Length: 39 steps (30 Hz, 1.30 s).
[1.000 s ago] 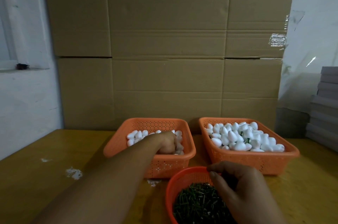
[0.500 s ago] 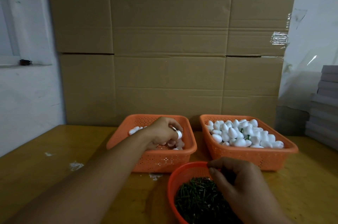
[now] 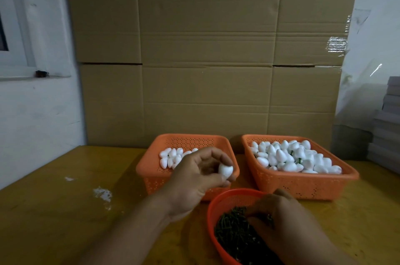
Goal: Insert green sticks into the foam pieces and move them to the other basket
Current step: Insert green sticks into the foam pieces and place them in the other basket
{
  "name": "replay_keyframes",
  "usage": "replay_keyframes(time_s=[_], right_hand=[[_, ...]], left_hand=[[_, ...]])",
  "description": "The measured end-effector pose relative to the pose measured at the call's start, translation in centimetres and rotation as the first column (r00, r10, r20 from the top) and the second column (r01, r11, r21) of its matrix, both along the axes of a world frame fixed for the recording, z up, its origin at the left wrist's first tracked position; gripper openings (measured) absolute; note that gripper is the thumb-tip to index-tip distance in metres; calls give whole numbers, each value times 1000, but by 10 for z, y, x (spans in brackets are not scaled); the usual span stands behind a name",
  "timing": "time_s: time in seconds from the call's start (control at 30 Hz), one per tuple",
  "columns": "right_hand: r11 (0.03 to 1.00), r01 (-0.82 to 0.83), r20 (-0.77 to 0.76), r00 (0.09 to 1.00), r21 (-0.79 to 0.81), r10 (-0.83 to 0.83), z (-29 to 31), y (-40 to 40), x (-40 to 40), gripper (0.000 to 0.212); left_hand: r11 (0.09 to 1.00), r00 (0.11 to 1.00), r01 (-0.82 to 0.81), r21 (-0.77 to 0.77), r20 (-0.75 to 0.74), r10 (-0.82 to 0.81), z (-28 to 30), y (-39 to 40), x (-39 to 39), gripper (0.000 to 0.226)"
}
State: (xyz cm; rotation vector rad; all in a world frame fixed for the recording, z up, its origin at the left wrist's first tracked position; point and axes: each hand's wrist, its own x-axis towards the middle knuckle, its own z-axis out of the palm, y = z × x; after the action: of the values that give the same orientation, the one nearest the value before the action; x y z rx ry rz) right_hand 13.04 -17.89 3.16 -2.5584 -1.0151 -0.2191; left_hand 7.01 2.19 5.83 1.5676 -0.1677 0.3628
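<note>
A foam piece (image 3: 225,170) has been lifted out of the left basket (image 3: 151,176) and is pinched by the left hand (image 3: 201,174) above its front rim. Sticks (image 3: 233,232) are being picked at by the curled right hand (image 3: 279,219) in the bowl (image 3: 213,206) just in front of it; a pinched stick cannot be confirmed. Insertion is judged next.

White egg-shaped foam piece (image 3: 225,170) between the left fingertips; dark green sticks (image 3: 233,234) under the right fingers; orange perforated plastic baskets (image 3: 303,186).

Left hand (image 3: 201,174) pinching foam piece (image 3: 225,170), right hand (image 3: 279,219) in round basket (image 3: 218,204) of green sticks (image 3: 231,230)
</note>
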Motion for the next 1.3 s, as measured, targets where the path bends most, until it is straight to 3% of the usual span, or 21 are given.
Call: replay_keyframes(time_s=[0.23, 0.43, 0.67, 0.9, 1.3], right_hand=[[966, -76, -122, 991, -246, 47, 8, 5, -2, 52], [943, -88, -113, 992, -321, 54, -1, 14, -3, 39], [956, -46, 27, 998, -291, 57, -12, 19, 3, 25], [978, -38, 11, 999, -205, 41, -10, 16, 2, 15], [993, -54, 24, 998, 105, 52, -7, 13, -1, 30]], left_hand=[[986, 985, 138, -93, -87, -146, -21, -9, -25, 47], [985, 997, 47, -164, -56, -57, -26, -19, -25, 26], [967, 995, 20, -255, -85, -43, -26, -22, -24, 30], [922, 988, 34, -386, -128, -90, -26, -22, -26, 28], [881, 980, 23, -473, -166, -114, -26, -18, -27, 25]])
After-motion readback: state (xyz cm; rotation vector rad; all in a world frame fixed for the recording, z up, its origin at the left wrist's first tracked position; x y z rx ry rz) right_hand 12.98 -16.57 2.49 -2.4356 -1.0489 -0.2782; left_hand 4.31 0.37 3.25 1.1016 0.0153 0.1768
